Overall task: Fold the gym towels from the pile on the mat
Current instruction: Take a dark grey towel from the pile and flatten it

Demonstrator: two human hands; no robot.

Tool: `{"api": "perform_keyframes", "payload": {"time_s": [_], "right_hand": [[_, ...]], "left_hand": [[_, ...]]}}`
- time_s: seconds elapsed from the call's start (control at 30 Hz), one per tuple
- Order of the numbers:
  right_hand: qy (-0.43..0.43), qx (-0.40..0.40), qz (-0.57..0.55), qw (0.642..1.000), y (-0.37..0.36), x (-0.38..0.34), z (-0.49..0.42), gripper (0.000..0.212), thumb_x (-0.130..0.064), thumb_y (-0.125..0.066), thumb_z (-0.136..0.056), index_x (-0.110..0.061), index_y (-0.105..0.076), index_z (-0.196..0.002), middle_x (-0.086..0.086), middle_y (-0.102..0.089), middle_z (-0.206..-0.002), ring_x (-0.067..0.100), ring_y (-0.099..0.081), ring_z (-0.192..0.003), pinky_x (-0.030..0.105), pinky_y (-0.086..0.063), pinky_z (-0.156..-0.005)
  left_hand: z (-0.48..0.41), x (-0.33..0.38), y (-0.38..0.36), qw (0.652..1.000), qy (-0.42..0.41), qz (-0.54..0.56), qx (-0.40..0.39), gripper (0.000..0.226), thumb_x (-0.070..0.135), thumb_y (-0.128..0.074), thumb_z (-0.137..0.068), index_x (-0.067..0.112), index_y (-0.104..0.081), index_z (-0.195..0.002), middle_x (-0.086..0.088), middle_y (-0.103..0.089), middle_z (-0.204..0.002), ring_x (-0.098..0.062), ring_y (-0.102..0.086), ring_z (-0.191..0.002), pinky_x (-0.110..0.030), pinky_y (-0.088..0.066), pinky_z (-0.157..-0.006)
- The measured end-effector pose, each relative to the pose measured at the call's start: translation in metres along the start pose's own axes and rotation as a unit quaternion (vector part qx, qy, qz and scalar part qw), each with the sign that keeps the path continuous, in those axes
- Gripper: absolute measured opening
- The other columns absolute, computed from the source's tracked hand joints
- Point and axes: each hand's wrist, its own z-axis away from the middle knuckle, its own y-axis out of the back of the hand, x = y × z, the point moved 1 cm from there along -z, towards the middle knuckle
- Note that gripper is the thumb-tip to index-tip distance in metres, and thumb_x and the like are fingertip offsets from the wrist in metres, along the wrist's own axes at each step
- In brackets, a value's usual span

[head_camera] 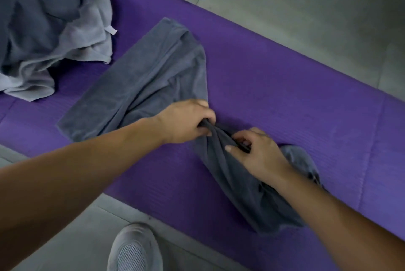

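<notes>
Purple mat [274, 100] (on floor [306, 8]) bears towels [140, 78].

towel pile [43, 29] cut off by top-left edge; shoe [134, 248] cropped below.

Grey floor [295, 3], large square tiles with thin seams, soft dim even light

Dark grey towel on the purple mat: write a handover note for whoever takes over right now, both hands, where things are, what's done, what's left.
Left hand: grips a bunched part of the dark grey towel.
Right hand: pinches the same towel beside it.
Towel lies rumpled across the purple mat; the pile sits toward the mat's left end.
Done: no folded towel in view.
Left: spread and fold this towel, then the pile.
</notes>
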Motion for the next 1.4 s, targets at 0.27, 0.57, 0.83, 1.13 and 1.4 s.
{"api": "perform_keyframes", "payload": {"time_s": [0.27, 0.57, 0.83, 1.13, 1.4], "right_hand": [[-0.007, -0.045, -0.153, 0.987, 0.013, 0.002, 0.013, 0.013, -0.046, -0.069, -0.089, -0.034, -0.068, -0.092, -0.015, -0.071, -0.085, 0.001, -0.066, -0.081, 0.031, -0.054, -0.078], [-0.024, 0.039, -0.067, 0.997, 0.012, 0.026, 0.022, 0.024, -0.06, -0.065, -0.084, -0.038, -0.07, -0.093, -0.016, -0.054, -0.11, 0.006, -0.051, -0.111, 0.026, -0.043, -0.102], [-0.064, 0.022, -0.149, 0.987, 0.017, 0.033, 0.014, 0.011, -0.024, -0.07, -0.092, -0.035, -0.068, -0.091, -0.016, -0.068, -0.087, -0.01, -0.06, -0.076, 0.004, -0.04, -0.065], [-0.119, 0.132, -0.301, 0.937, 0.027, 0.051, 0.01, 0.017, -0.014, -0.061, -0.097, -0.028, -0.07, -0.093, -0.009, -0.071, -0.092, 0.004, -0.066, -0.086, 0.019, -0.048, -0.076], [-0.076, 0.088, -0.106, 0.987, 0.045, 0.038, 0.018, 0.014, -0.028, -0.072, -0.09, -0.031, -0.07, -0.104, -0.013, -0.059, -0.109, 0.004, -0.056, -0.099, -0.001, -0.029, -0.074]], "left_hand": [[0.002, 0.008, 0.014, 0.989, 0.005, 0.133, 0.066, 0.015, 0.05, -0.067, -0.076, 0.04, -0.059, -0.083, 0.019, -0.069, -0.108, -0.003, -0.05, -0.124, -0.045, -0.037, -0.109], [0.011, 0.005, 0.009, 0.989, 0.015, -0.117, -0.088, 0.055, 0.082, -0.04, -0.075, 0.035, -0.069, -0.075, 0.023, -0.062, -0.123, 0.001, -0.033, -0.135, -0.023, -0.006, -0.097], [-0.006, 0.018, 0.005, 0.985, 0.038, -0.139, -0.093, 0.074, 0.055, -0.073, -0.078, 0.037, -0.046, -0.144, 0.02, -0.052, -0.141, -0.009, -0.031, -0.134, -0.034, -0.019, -0.104], [-0.004, -0.002, 0.007, 0.988, 0.125, -0.054, -0.074, 0.081, 0.067, -0.076, -0.072, 0.042, -0.047, -0.144, 0.015, -0.053, -0.133, -0.014, -0.03, -0.131, -0.039, -0.02, -0.108], [-0.008, 0.003, 0.015, 0.997, 0.07, -0.026, -0.019, 0.066, 0.08, -0.048, -0.061, 0.031, -0.074, -0.098, 0.015, -0.062, -0.101, -0.013, -0.045, -0.113, -0.041, -0.028, -0.102]]}}
